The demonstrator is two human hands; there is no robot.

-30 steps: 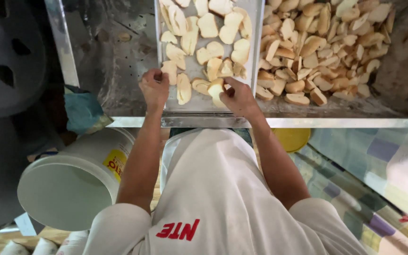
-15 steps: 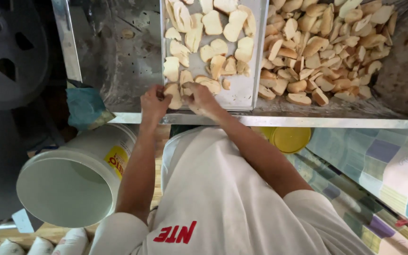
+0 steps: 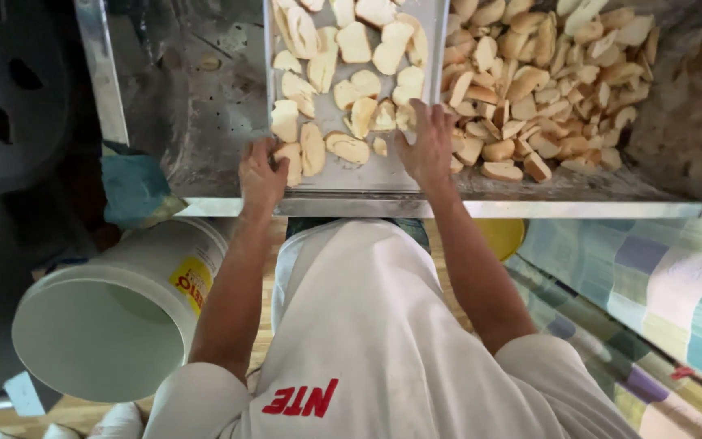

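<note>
A flat metal tray (image 3: 359, 175) lies on a steel table and carries several pale bread slices (image 3: 355, 41). My left hand (image 3: 260, 172) is at the tray's near left corner, its fingers curled on one bread slice (image 3: 290, 158). My right hand (image 3: 428, 146) rests at the tray's right edge, fingers spread flat over the slices there. To the right of the tray, a loose heap of bread slices (image 3: 546, 73) lies on the steel surface.
The steel table (image 3: 188, 106) has a raised front rim. Below it a white bucket (image 3: 115, 325) lies tilted at the left, next to a teal cloth (image 3: 132, 187). A yellow lid (image 3: 501, 236) and a checked cloth (image 3: 652, 284) are at the right.
My right hand has moved from the tray's near middle to its right edge and spread out. My left hand has shifted slightly left, to the corner slice.
</note>
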